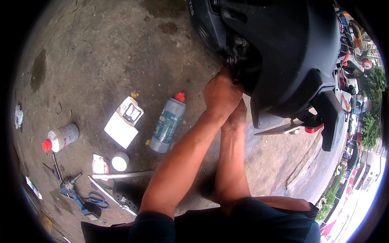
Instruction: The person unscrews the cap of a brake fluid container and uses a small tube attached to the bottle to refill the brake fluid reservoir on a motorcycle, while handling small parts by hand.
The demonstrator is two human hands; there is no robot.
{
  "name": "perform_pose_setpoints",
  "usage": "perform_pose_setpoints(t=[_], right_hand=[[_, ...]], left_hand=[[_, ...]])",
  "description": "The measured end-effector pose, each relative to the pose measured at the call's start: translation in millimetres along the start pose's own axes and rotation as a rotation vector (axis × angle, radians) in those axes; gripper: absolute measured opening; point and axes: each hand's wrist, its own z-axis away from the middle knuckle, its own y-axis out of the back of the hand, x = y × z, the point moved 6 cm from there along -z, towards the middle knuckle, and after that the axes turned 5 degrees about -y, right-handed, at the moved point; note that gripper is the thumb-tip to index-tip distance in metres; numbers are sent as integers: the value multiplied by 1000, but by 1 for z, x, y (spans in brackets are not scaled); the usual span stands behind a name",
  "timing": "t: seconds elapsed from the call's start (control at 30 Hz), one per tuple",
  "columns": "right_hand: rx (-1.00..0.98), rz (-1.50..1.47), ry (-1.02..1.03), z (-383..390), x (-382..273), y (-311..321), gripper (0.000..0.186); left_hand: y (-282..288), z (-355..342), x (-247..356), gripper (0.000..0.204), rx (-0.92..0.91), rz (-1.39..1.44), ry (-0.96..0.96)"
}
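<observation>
A black scooter or motorcycle point(298, 48) fills the upper right, with dark mechanical parts point(239, 46) showing in a gap low on its body. My left hand point(222, 95) reaches up to this gap, its fingers curled closed. Whatever it grips is hidden by the hand and the shadow. Close behind it, my right hand point(238, 115) is raised to the same spot. The left hand and wrist cover much of it, and its fingers do not show.
Left of my forearms stand a grey bottle point(168, 126) with a red cap and an opened white box point(121, 128). Farther left lie a white bottle point(65, 137), a round white container point(120, 161), a blue power tool point(83, 200), scissors point(98, 199) and a metal bar point(123, 175). A bracket point(279, 128) juts out below the vehicle.
</observation>
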Motion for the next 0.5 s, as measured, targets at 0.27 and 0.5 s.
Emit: perform_pose_setpoints(t=[0.27, 0.5], right_hand=[[102, 265, 248, 7, -8, -3, 24], [303, 232, -2, 18, -6, -2, 31]], left_hand=[[-3, -9, 2, 25, -36, -269, -118], [-17, -18, -36, 16, -152, 430, 342]])
